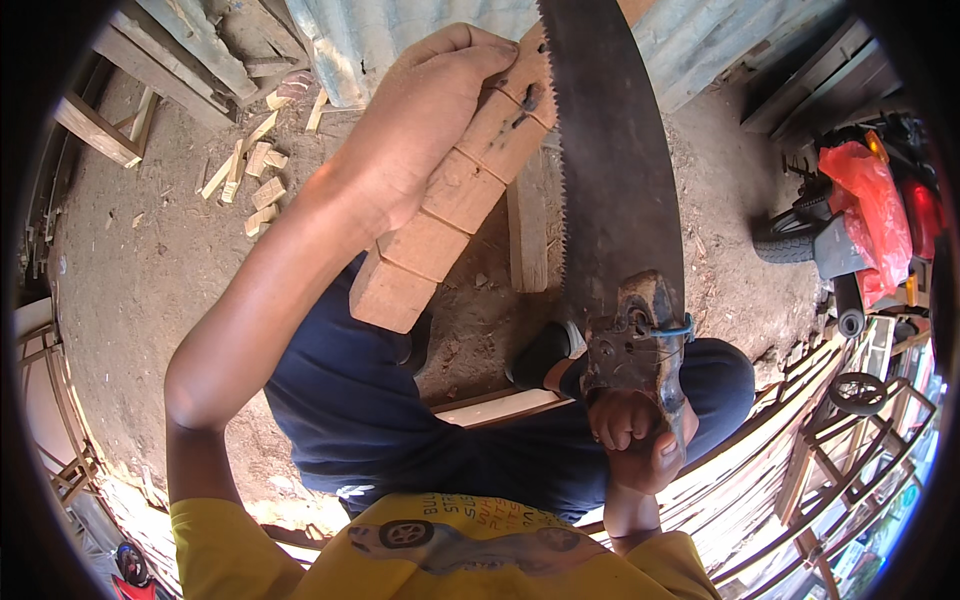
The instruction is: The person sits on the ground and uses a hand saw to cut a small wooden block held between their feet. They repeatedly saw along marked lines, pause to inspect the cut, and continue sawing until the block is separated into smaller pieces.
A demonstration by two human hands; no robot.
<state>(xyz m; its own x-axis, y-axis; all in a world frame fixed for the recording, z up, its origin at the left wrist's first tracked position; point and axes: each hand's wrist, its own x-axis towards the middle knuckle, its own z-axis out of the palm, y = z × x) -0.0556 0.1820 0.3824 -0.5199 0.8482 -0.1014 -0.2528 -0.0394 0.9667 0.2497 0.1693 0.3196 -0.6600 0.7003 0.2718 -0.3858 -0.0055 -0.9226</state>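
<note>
Four transverse kerfs are visible across the upper face of the wooden block (pixel 425 242), dividing it into marked segments. Kerf depth cannot be read from this view. Status: scoring appears well advanced; no segment is detached, and the block is in one piece. Separation at the kerfs, if intended, is judged outstanding. Short wood pieces (pixel 268 192) lie on the ground (pixel 130 300), left of the block; their origin cannot be determined.

Block position: inclined, near end toward the left knee, far end toward the upper edge of the view. Support beneath it is not clearly visible.

Left hand (pixel 425 125): clasped along the block's left edge, toward the far end, with the near end projecting free of the grip. Right hand (pixel 640 435): closed around the handle of the hand saw (pixel 620 150). The saw's toothed edge faces the block's right edge at the far end; contact between teeth and wood cannot be confirmed.
</note>
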